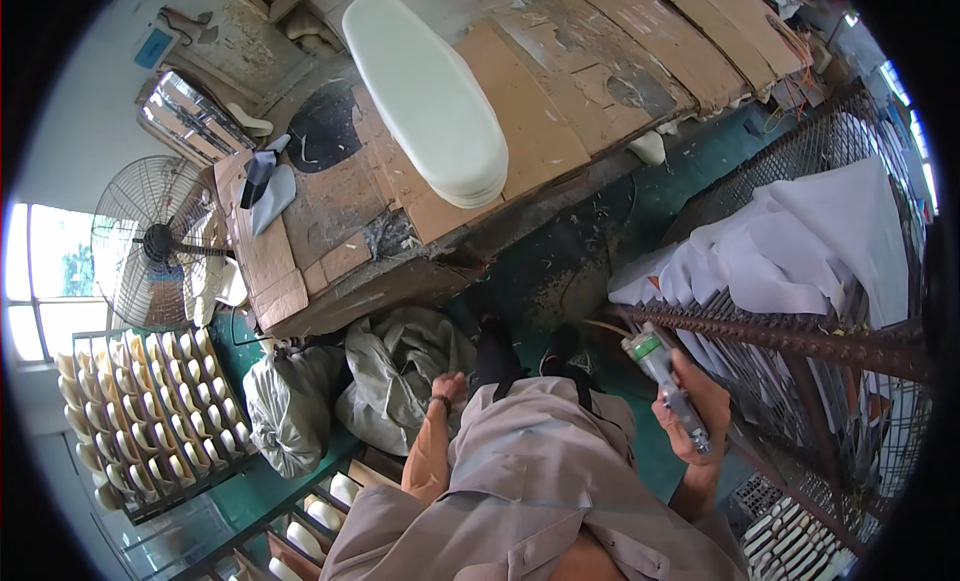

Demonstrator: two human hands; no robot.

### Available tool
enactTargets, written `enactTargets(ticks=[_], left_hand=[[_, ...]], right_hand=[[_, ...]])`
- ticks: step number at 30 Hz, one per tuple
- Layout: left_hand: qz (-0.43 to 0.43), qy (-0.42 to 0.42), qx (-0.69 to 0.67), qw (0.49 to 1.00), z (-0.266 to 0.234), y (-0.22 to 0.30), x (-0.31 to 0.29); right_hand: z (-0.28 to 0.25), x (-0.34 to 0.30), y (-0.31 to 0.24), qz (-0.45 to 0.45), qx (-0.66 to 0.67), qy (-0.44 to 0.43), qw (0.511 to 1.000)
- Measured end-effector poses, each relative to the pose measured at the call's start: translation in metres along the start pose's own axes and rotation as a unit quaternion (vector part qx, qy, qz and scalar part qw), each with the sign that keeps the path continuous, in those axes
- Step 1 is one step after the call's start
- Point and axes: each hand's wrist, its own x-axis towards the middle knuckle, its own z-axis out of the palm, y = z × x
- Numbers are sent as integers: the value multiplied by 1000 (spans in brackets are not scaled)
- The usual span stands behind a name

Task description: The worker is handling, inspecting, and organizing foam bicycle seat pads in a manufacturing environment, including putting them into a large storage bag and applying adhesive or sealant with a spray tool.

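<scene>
My right hand (690, 406) is wrapped round a grey hand-held tool (682, 406) with a green collar at its upper end. Its exact kind I cannot make out. A thin tan strip shows just left of the collar. Low beside my apron, my left hand (449, 387) is curled into a loose fist, with nothing visible in it. It is nearest to a pale grey-green sack (395, 376). Ahead, a long white piece with rounded ends (430, 101) lies on the cardboard-covered workbench (540, 101). Layered edges show at its near end. Neither hand touches it.
A rack of cream-coloured curved parts (150, 411) and a caged fan (155, 243) stand left. A tied sack (290, 411) sits before the bench. On the right, white sheets (770, 246) drape over a rusty metal rack (790, 341). Dark scraps (262, 181) lie on the bench.
</scene>
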Motion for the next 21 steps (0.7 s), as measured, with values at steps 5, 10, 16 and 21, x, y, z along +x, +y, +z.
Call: enactTargets(ticks=[5,10,16,21], left_hand=[[195,-27,-104,975,19,101,14],[311,-87,-286,902,59,251,-34],[362,-99,-382,844,84,362,-63],[299,-106,-389,865,91,391,-63]], right_hand=[[-2,-11,7,-9,-62,31,998],[-10,-8,2,9,-39,-33,999],[0,18,-1,-65,-81,31,994],[14,51,-14,-84,-75,33,993]])
